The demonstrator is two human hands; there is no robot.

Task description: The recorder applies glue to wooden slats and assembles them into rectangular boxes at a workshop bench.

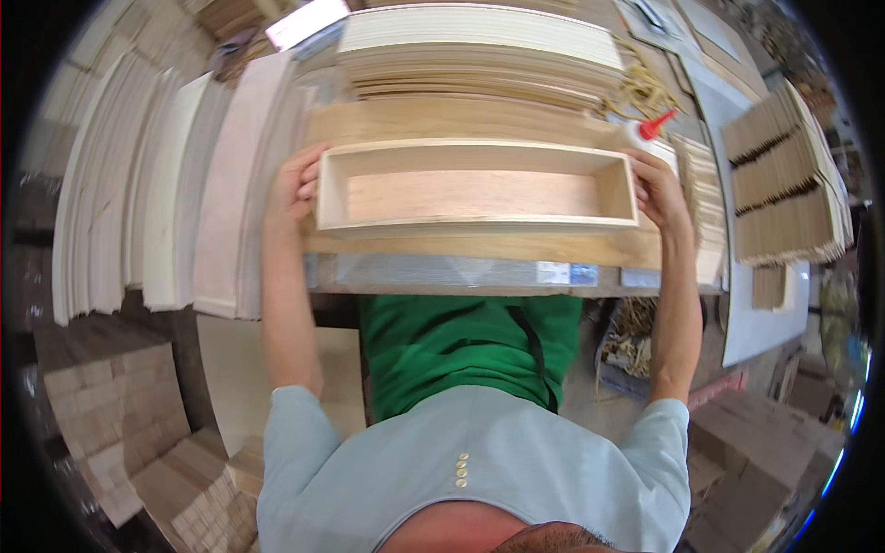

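A long, narrow wooden box (pixel 479 224) with an open top lies in front of me, its pale inner floor showing. My left hand (pixel 300 180) grips its left end, fingers curled at the corner. At the opposite end my right hand (pixel 656 189) holds the box the same way. Beneath the box is a wooden board (pixel 415 245) on the workbench; whether the box rests on it or is lifted slightly, I cannot tell. Just beyond my right hand stands a white glue bottle (pixel 643 136) with a red nozzle.
Stacked long wooden strips (pixel 479 55) lie across the far side. Tall stacks of boards (pixel 241 184) fill the left. Bundled small wooden pieces (pixel 785 180) stand on the right, near a coil of yellowish cord (pixel 645 88). A bin of scraps (pixel 630 346) sits below the bench.
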